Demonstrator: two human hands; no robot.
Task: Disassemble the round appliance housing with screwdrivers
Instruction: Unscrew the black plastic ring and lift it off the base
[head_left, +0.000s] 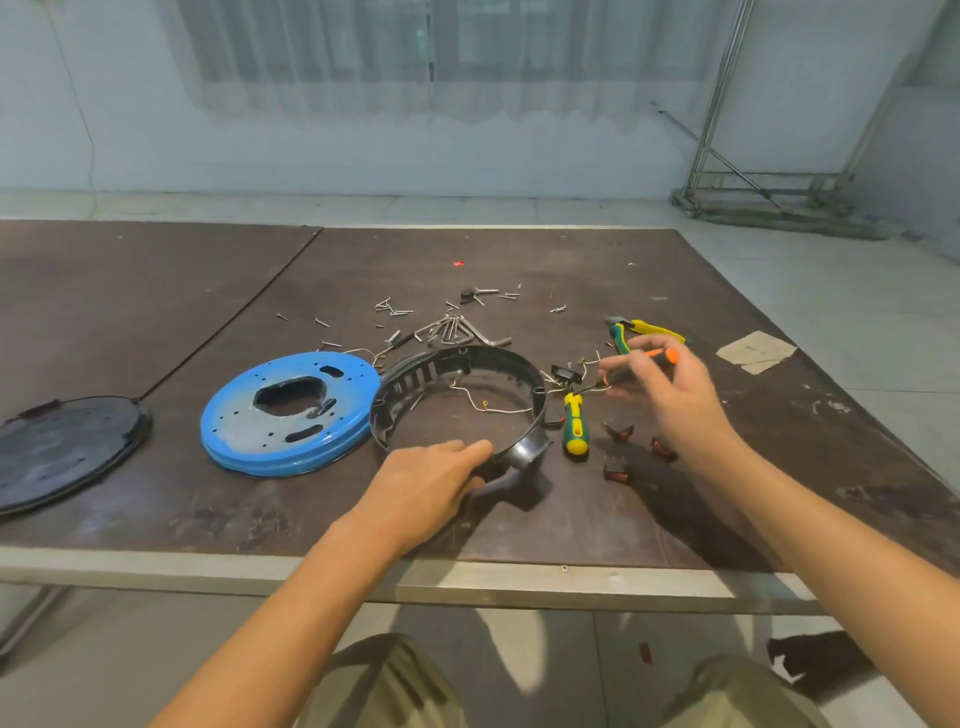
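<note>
A black round housing ring with slotted walls lies on the brown table, thin white wires trailing inside it. My left hand grips the ring's near rim. My right hand hovers to the right of the ring and holds a small black and orange screwdriver between its fingers. A green and yellow screwdriver lies on the table just right of the ring.
A blue round plate lies left of the ring, a black disc at the far left. Loose screws and hex keys are scattered behind. Green-yellow pliers and small red-black parts lie right.
</note>
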